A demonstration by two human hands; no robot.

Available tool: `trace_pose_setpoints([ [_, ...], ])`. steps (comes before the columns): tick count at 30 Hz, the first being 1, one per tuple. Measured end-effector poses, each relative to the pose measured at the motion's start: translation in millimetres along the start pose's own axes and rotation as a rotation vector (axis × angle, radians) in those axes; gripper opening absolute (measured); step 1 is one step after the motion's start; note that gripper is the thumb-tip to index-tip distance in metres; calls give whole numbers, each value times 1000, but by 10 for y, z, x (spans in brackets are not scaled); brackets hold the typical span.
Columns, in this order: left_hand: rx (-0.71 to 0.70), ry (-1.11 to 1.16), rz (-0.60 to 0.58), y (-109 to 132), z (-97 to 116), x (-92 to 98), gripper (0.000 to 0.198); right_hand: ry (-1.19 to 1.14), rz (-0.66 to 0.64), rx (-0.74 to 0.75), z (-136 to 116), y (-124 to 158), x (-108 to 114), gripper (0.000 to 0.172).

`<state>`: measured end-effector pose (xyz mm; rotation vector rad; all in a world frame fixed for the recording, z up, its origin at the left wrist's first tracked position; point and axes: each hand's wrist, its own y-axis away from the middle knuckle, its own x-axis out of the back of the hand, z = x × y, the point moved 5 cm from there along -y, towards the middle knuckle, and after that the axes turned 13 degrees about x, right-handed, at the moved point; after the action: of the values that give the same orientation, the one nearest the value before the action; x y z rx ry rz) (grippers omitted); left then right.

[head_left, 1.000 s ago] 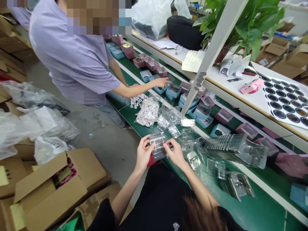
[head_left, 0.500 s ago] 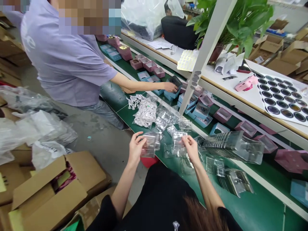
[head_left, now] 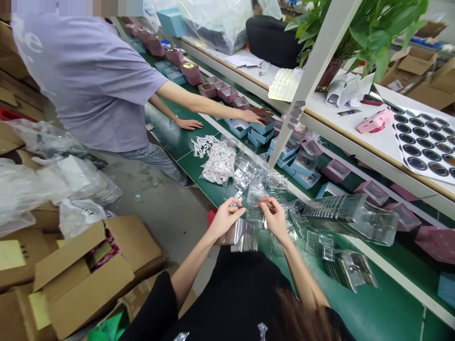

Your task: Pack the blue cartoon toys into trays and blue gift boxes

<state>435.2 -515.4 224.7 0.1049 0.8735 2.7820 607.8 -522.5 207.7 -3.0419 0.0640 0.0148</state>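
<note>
My left hand (head_left: 224,219) and my right hand (head_left: 273,214) are close together over the near edge of the green belt (head_left: 359,308). Both pinch one small clear plastic tray (head_left: 254,204) between them, fingers closed on its edges. Just below my left hand lies a stack of clear trays (head_left: 241,235), over something red. More loose clear trays (head_left: 256,173) are scattered beyond my hands. A long stack of nested clear trays (head_left: 350,217) lies on its side to my right.
A person in a lilac shirt (head_left: 88,80) leans over the belt, one hand (head_left: 252,115) on blue and pink boxes (head_left: 263,132), the other flat on the belt. White cords (head_left: 219,163) lie piled nearby. A white post (head_left: 309,76), a shelf with stickers (head_left: 423,142), and open cartons (head_left: 81,279) surround me.
My hands came back together on a single clear tray; the stack my left hand held now lies below it. The other person reached farther along the boxes and set the other hand on the belt.
</note>
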Motion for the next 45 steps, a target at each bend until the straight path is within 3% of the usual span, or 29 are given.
trace_pose_setpoints([
  [2, 23, -18, -15, -9, -56, 62, 40, 11, -24, 5, -2, -2, 3, 26],
  [6, 5, -73, 23, -3, -143, 121, 32, 50, -129, -12, 72, 36, -104, 27],
  [12, 83, -52, -96, -23, -280, 81, 36, 11, -209, -77, 292, 143, -298, 31],
  [15, 92, -31, -25, -97, -360, 150, 42, 83, -230, -51, 362, 77, -342, 29],
  [18, 94, 85, 125, -170, -438, 276, 47, 207, -208, 10, 416, -196, -315, 31],
  [21, 114, 251, 261, -188, -473, 434, 47, 422, -114, 88, 442, -665, -144, 37],
  [24, 137, 320, 274, -164, -441, 545, 45, 552, -98, 205, 416, -1089, 36, 46],
  [26, 155, 328, 234, -147, -412, 566, 45, 565, -97, 289, 372, -1192, 101, 51],
  [29, 116, 382, 200, -137, -375, 531, 48, 504, -87, 294, 325, -996, 59, 44],
  [34, 29, 490, 270, -174, -347, 336, 45, 89, -357, 13, 343, -279, -390, 37],
  [37, 4, 482, 273, -199, -296, 197, 44, -72, -271, -59, 303, -119, -443, 41],
  [45, 62, 458, 223, -149, -189, 98, 45, -89, -166, -106, 276, -76, -298, 40],
])
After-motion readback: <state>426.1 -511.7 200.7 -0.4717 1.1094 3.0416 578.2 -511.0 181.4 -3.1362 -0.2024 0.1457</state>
